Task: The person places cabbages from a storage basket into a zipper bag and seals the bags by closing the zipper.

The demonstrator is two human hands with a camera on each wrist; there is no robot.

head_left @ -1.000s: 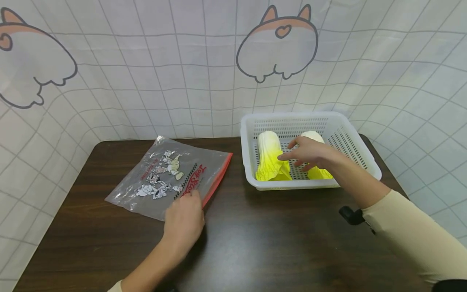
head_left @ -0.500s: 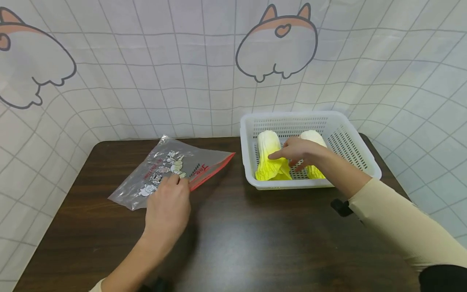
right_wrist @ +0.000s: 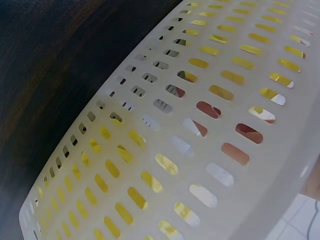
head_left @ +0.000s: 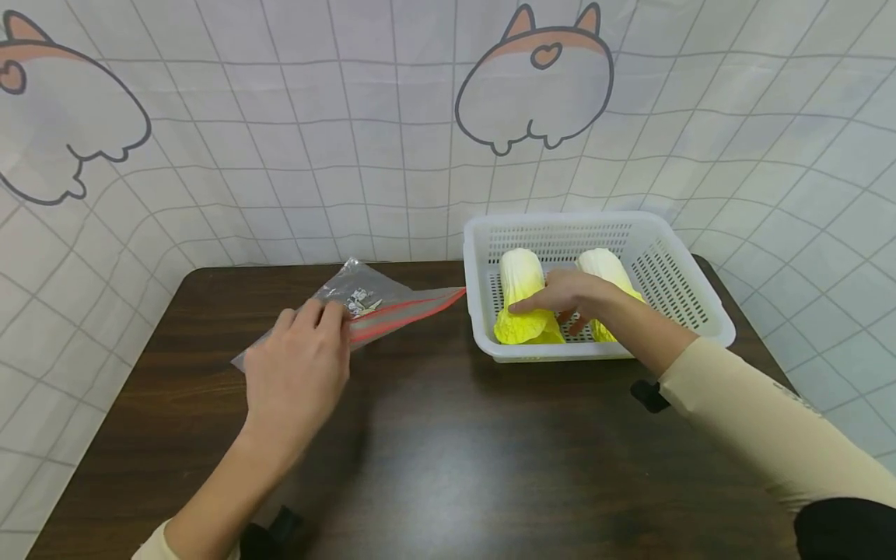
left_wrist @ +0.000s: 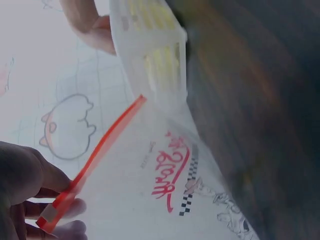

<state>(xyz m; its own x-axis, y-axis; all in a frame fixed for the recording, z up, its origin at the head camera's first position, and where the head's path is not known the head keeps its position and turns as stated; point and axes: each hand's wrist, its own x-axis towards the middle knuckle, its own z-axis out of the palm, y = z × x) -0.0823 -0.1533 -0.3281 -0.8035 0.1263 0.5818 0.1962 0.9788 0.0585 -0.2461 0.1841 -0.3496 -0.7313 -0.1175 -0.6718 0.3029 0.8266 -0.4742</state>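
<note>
My left hand (head_left: 297, 381) holds a clear zip bag (head_left: 392, 319) by its red zip edge, raised partly off the table. In the left wrist view, thumb and fingers pinch the red strip (left_wrist: 102, 142) near its end; red lettering and cartoon figures show on the bag. My right hand (head_left: 577, 294) reaches into a white slotted basket (head_left: 553, 355). Its thumb lies over the yellow leaves of the left napa cabbage (head_left: 521, 272), with the fingers curled at that cabbage's right side. A second napa cabbage (head_left: 603, 268) lies beside it, partly behind the hand.
The dark wooden table (head_left: 448, 467) carries the bag on the left and the basket at the back right. Behind it hangs a white checked curtain (head_left: 315, 155) with cartoon animal prints. Basket wall (right_wrist: 280, 165) slots fill the right wrist view.
My left hand has moved left and lifted the bag's zip edge, so the bag tilts and folds. The right hand has moved left and down onto the left napa cabbage.
</note>
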